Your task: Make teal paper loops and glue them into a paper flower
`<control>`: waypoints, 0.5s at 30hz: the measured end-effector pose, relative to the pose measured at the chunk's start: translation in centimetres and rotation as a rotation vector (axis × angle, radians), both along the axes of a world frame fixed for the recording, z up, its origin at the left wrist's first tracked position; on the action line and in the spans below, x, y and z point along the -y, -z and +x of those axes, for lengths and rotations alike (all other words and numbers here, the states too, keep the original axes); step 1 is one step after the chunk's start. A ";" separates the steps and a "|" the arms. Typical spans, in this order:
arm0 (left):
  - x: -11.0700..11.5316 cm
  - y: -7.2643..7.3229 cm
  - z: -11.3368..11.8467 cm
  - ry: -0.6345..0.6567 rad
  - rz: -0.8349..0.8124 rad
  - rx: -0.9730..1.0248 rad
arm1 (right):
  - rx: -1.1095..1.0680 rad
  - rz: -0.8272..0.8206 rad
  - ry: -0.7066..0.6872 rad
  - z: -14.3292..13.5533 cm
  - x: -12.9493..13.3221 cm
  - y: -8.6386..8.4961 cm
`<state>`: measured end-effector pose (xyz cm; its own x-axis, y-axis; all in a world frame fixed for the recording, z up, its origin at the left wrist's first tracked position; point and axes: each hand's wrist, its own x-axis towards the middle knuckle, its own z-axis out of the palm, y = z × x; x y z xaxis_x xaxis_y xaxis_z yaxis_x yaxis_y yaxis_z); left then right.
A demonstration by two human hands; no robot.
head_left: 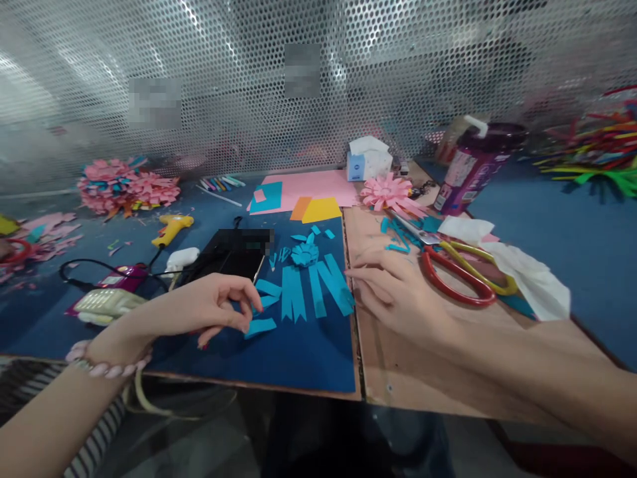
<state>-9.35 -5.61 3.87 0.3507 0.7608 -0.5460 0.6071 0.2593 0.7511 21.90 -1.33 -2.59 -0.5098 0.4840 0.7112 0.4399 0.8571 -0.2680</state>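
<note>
My left hand (219, 307) hovers or rests at the left of several blue paper strips (318, 292), its fingers loosely bent and the thumb apart from them. Its fingertips are beside short blue paper pieces (259, 328); whether they touch is unclear. Over the wooden board, my right hand (393, 292) has its fingers stretched out towards the strips' right end, with nothing seen in them. Some strips have notched ends. Just behind them sits a blue paper flower (305, 251). Large scissors (458, 285) with red and yellow handles lie right of my right hand.
A yellow glue gun (172, 229), a black phone-like object (229, 255) and a pale power strip (112, 304) with cords lie left. Behind are pink paper (318, 182), a pink paper flower (388, 192), a tissue box (368, 159) and a purple bottle (472, 166). Crumpled tissue (532, 279) lies right.
</note>
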 end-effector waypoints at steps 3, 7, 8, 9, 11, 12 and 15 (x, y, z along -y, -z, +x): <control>0.1 0.2 0.3 0.007 0.047 -0.044 | -0.001 -0.006 -0.010 -0.1 -0.1 -0.1; 0.2 0.2 0.0 0.013 0.105 -0.083 | -0.006 -0.007 -0.014 -0.1 -0.2 0.0; 0.2 0.2 -0.2 0.016 0.115 -0.091 | -0.006 -0.012 -0.017 -0.1 -0.2 0.0; 0.2 0.2 -0.3 0.021 0.123 -0.098 | -0.006 -0.018 -0.021 -0.1 -0.2 0.0; 0.3 0.1 -0.6 0.026 0.140 -0.116 | 0.004 -0.024 -0.036 -0.1 -0.3 -0.1; 0.3 0.0 -0.7 0.026 0.151 -0.124 | 0.021 -0.027 -0.051 -0.1 -0.3 -0.2; 0.4 -0.1 -0.9 0.012 0.211 -0.125 | 0.142 -0.056 -0.149 0.2 -0.2 -0.8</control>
